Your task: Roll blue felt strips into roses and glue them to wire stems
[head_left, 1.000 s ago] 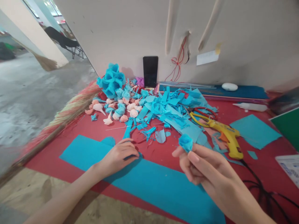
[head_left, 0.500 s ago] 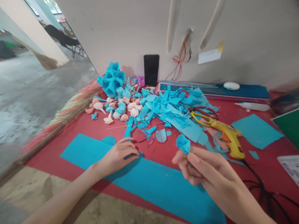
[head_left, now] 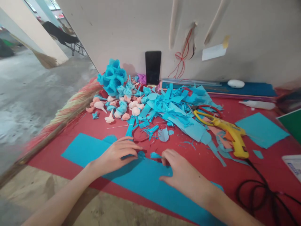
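A long blue paper sheet lies on the red mat in front of me. My left hand rests on the sheet's far edge, fingers curled and pinching that edge. Palm down on the same sheet, my right hand has its fingers bent at the far edge. A small bit of blue paper pokes out from its fingertips. The rolled blue paper flower itself is hidden.
A heap of blue paper scraps and small blue and pink paper flowers fills the mat's middle. A yellow glue gun with a black cord, scissors, a black phone against the wall, and a broom at left.
My right hand, which held a small rolled blue flower up in the air, has come down left onto the blue sheet. The left hand has stayed put.
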A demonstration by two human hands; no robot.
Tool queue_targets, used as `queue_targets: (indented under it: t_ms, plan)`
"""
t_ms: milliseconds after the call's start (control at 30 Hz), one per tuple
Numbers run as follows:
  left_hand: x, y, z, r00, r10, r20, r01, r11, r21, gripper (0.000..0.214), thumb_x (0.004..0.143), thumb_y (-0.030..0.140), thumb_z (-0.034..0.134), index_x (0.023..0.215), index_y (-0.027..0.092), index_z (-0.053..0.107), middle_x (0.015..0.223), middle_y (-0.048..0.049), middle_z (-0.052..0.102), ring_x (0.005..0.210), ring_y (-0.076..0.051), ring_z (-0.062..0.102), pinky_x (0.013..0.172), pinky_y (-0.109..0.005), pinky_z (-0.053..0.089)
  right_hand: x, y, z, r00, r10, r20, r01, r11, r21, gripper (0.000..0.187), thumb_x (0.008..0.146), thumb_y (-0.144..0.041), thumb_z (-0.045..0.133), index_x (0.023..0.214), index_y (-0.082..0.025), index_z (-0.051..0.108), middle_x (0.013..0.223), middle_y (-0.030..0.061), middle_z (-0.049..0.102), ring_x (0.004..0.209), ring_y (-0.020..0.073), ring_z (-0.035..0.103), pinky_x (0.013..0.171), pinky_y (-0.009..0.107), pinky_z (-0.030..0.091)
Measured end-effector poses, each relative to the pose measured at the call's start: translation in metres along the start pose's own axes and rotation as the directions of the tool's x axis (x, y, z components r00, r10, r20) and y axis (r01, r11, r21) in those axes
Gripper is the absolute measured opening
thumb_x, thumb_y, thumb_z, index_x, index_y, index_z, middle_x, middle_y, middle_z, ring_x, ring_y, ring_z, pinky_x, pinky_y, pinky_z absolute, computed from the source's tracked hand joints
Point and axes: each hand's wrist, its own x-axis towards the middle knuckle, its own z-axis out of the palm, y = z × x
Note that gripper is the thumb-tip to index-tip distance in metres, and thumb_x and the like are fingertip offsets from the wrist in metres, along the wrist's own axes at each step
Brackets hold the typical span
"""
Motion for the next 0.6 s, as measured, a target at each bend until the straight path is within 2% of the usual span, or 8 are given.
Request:
queue_targets:
  t_ms: [167,333,467,533,600]
  plan:
    - [0.001,0.004,-0.006,0.997,-0.071,0.018,0.072,0.996,-0.061,0.004,0.085,0.015,0.052,0.084,0.018,0.055,0.089,-0.0033,0.07,0.086,-0.014,0.064,0.094,-0.034,0.043,-0.003,-0.007,0.007,1.0,0.006,0.02,-0.003,0.991,-0.135,0.012,0.077,-0.011,0.063,0.079,-0.012,0.052,0.083,-0.0001,0.05,0.079,0.0145,0.05,0.071,0.03,0.044]
    - [0.003,0.005,-0.005,0.988,-0.135,0.076,0.142,0.984,-0.106,0.006,0.086,0.014,0.049,0.086,0.018,0.054,0.089,-0.0033,0.068,0.087,-0.014,0.062,0.095,-0.035,0.042,-0.004,-0.008,0.01,0.999,0.001,0.045,0.007,0.988,-0.157,0.013,0.075,-0.004,0.062,0.079,-0.013,0.053,0.083,-0.0002,0.05,0.079,0.0148,0.049,0.073,0.031,0.043]
    - [0.003,0.005,-0.003,0.977,-0.196,0.088,0.207,0.968,-0.144,0.006,0.085,0.016,0.049,0.085,0.018,0.055,0.089,-0.0043,0.066,0.091,-0.017,0.06,0.094,-0.037,0.042,-0.005,-0.005,0.011,1.0,0.001,0.005,-0.001,0.999,-0.054,0.018,0.07,0.0,0.062,0.076,-0.013,0.05,0.081,0.0001,0.05,0.079,0.0156,0.049,0.072,0.032,0.042]
    - [0.005,0.008,-0.004,0.966,-0.249,0.067,0.257,0.95,-0.176,0.007,0.086,0.017,0.048,0.084,0.017,0.054,0.092,-0.0058,0.066,0.092,-0.017,0.059,0.087,-0.034,0.046,-0.005,-0.005,0.006,0.999,-0.015,-0.031,0.017,0.999,0.049,0.019,0.07,-0.001,0.062,0.076,-0.014,0.049,0.081,0.0015,0.051,0.078,0.0161,0.05,0.071,0.031,0.042]
    - [0.01,0.015,-0.006,0.951,-0.306,0.047,0.308,0.925,-0.22,0.008,0.087,0.019,0.047,0.084,0.016,0.054,0.091,-0.0063,0.065,0.087,-0.016,0.061,0.076,-0.029,0.05,-0.006,-0.008,-0.005,0.995,-0.043,-0.084,0.057,0.984,0.169,0.012,0.075,-0.01,0.06,0.078,-0.016,0.05,0.081,0.0026,0.053,0.074,0.0157,0.05,0.068,0.029,0.041]
